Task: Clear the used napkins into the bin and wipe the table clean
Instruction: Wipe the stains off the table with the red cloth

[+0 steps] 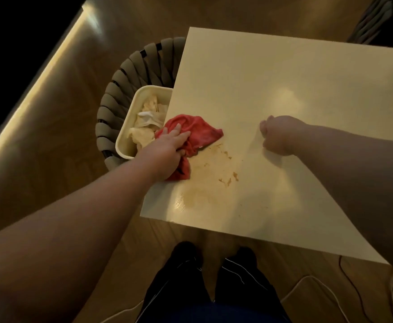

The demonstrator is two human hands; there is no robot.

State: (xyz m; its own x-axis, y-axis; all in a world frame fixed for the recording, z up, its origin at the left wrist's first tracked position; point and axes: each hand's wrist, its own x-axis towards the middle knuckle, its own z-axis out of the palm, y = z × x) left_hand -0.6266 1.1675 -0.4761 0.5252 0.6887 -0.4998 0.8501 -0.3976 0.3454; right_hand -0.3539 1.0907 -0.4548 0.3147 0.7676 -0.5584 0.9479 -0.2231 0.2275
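The left hand (pixel 167 148) presses flat, fingers straight, on a red cloth (pixel 202 134) at the left edge of the table (pixel 284 78), just beside brown stains (pixel 216 169). The right hand (pixel 277 134) rests on the table, curled into an empty fist. Crumpled napkins (pixel 149 120) fill the bin (pixel 130 117) on a woven chair (pixel 121 78) against that edge.

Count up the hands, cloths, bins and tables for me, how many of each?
Hands: 2, the left hand and the right hand.
Cloths: 1, the red cloth.
Bins: 1, the cream bin.
Tables: 1, the table.
Total: 5.
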